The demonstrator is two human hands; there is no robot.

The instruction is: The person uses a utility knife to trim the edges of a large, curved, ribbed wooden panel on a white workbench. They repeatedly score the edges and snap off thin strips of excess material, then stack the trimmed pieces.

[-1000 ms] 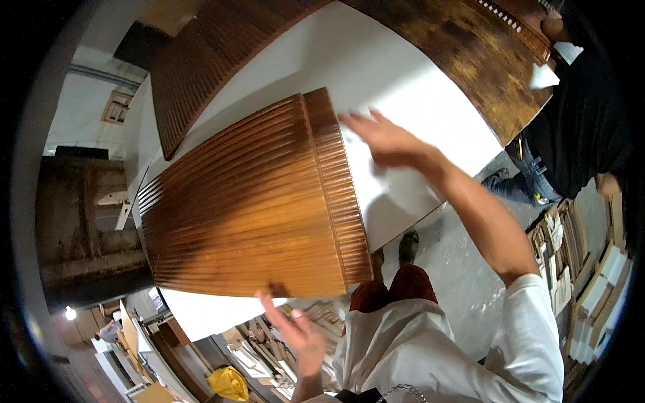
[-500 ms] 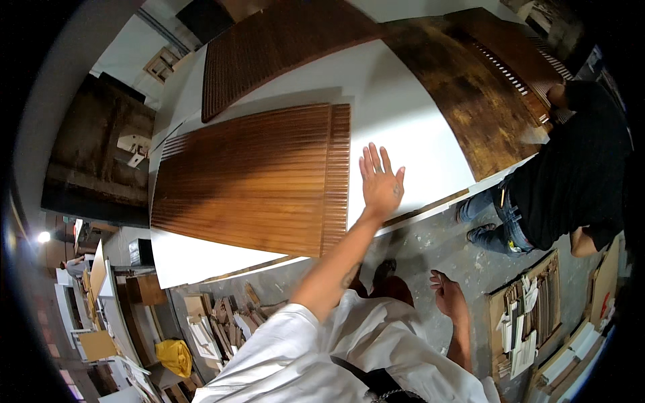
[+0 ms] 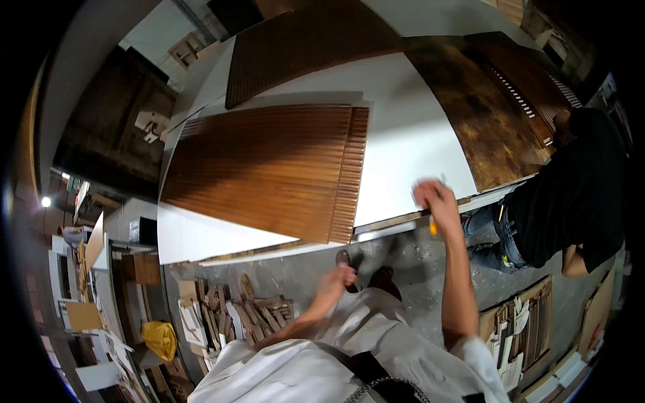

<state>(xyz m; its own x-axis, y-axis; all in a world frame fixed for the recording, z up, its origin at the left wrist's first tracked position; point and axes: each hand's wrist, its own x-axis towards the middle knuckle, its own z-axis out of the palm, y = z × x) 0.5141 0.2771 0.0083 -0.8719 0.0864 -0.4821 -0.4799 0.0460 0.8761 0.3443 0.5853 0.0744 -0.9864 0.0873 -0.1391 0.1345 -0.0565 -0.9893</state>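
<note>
Head view: right hand (image 3: 432, 196) grips a yellow tool (image 3: 434, 227) at the white table's (image 3: 410, 141) edge; left hand (image 3: 338, 277) hangs loosely curled, empty.

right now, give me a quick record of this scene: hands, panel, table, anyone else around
left hand: hangs low off the table, fingers loose, holds nothing
right hand: at the table's near edge, blurred; grip unclear, with an orange thing just below it
slatted panel: brown wood, flat on the white table, neither hand on it
second panel: darker, at the far side
other person: dark top, at the table's right end
floor: wood offcuts on the floor below the table
</note>
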